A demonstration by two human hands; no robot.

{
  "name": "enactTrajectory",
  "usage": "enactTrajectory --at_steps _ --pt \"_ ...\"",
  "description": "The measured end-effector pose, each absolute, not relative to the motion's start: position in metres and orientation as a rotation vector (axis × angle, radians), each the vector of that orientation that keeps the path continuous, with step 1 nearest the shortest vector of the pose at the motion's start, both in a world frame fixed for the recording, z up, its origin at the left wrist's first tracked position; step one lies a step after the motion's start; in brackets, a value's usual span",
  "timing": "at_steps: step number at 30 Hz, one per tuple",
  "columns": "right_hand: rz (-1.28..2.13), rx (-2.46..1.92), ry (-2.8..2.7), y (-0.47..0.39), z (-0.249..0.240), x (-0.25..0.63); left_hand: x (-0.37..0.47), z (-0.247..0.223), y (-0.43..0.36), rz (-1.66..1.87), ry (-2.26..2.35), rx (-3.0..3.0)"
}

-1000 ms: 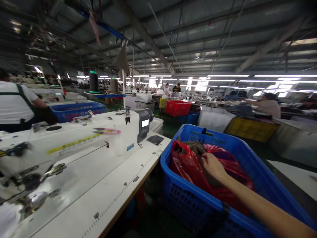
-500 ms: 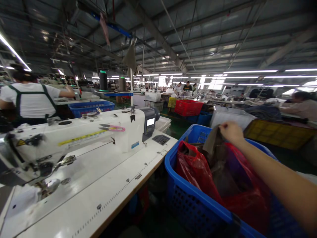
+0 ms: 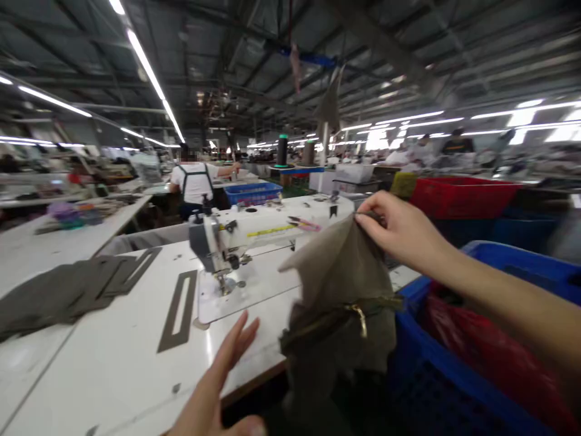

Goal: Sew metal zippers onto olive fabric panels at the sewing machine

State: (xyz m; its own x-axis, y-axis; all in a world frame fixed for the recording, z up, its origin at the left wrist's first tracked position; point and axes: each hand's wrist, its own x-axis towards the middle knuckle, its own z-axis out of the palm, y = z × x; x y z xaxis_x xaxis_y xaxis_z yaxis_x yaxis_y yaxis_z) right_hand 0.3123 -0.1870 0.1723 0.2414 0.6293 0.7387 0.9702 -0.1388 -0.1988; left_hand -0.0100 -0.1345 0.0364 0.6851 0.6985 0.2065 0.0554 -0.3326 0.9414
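My right hand (image 3: 394,227) pinches the top edge of a grey-brown fabric piece (image 3: 338,272), which hangs down in front of the sewing machine's right side. A gold zipper pull (image 3: 361,320) shows on a zipper across the fabric. My left hand (image 3: 222,387) is above the table's front edge with its fingers spread and nothing in it. Behind it stands the white sewing machine (image 3: 267,227), with pink-handled snips (image 3: 304,224) on top. A flat grey frame-shaped piece (image 3: 178,312) lies left of the needle area.
To the right, a blue basket (image 3: 411,336) holds a red plastic bag (image 3: 490,357). Grey fabric pieces (image 3: 68,290) lie on the table at left. Beyond the machine are a person in a white shirt (image 3: 194,181), another blue basket (image 3: 254,194) and a red crate (image 3: 463,197).
My right hand has lifted the fabric out of the bag in the blue basket and carried it left. My left hand has come into view. The view has turned left.
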Motion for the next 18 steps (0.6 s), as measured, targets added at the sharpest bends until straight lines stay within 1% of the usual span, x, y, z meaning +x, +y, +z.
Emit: enactTrajectory --at_steps 2,4,8,11,13,15,18 --pt "-0.462 -1.799 -1.587 -0.152 0.138 0.288 -0.005 0.035 -0.137 0.765 0.655 1.729" --pt "-0.326 -1.751 -1.671 -0.123 0.100 0.272 -0.003 0.029 -0.132 0.843 0.851 1.675" --pt "-0.258 -1.668 -1.726 -0.096 0.041 0.261 -0.029 0.017 -0.121 0.809 1.136 1.763" --pt "-0.271 -1.586 -1.769 -0.110 0.022 0.253 -0.052 0.022 -0.121 0.904 1.216 2.183" --pt "-0.229 -1.504 -1.880 -0.129 0.014 0.241 -0.053 0.031 -0.114 0.956 1.104 2.512" --pt "-0.162 -1.435 -2.017 -0.147 0.006 0.223 -0.043 0.038 -0.097 0.876 0.942 2.697" --pt "-0.110 -1.442 -2.066 -0.162 -0.009 0.201 -0.021 0.039 -0.065 0.579 0.871 2.832"
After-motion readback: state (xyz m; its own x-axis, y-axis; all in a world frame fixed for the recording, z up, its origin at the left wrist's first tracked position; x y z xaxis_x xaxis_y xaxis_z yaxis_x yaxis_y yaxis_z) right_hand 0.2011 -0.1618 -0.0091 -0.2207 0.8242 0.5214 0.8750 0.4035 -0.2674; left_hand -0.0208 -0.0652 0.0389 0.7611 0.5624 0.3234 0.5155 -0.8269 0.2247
